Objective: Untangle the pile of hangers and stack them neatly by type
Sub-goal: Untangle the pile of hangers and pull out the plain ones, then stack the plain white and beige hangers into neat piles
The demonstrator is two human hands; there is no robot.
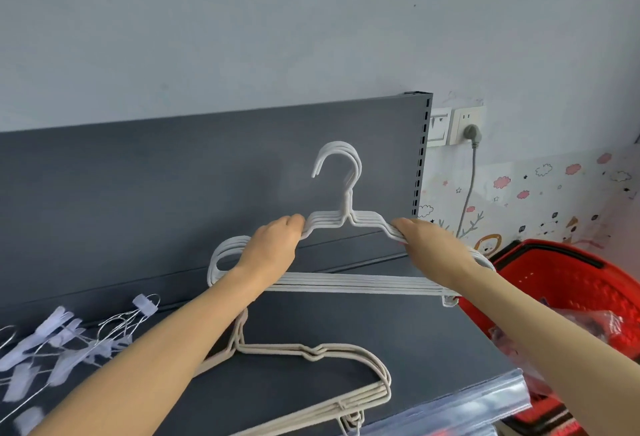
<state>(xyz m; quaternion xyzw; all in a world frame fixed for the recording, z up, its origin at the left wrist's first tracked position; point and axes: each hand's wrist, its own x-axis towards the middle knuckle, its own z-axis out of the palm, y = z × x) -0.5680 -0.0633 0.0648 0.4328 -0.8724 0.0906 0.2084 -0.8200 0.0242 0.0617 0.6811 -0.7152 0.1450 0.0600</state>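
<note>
1. Already the sorting is looking well along. A bundle of white coated wire hangers [346,283], hooks nested together, is being held upright above the dark grey metal shelf [433,338], in front of its back panel.
2. A stack of beige coated hangers [273,348] is lying flat on the shelf near its front edge. The outlines are lining up closely, so this pile is reading as finished.
3. At the shelf's left end, thin wire hangers with pale lilac clips [60,319] are lying crossed and spread loose, partly blurred. This group is looking like the main work left.
4. The white bundle is not yet set down. My judgement is that it is being squared up before going down as its own stack.
5. The left hand [273,245] is gripping the bundle's left shoulder, with the fingers curling tight together over the wires. The thumb is hidden.
6. The right hand [429,245] is gripping the right shoulder the same way, fingers clamped round the wires. Their tips are hiding behind the bundle.
7. A red plastic mesh basket [568,283] is standing just past the shelf's right end, with crumpled clear plastic inside. I cannot tell whether more hangers are waiting in it.
</note>
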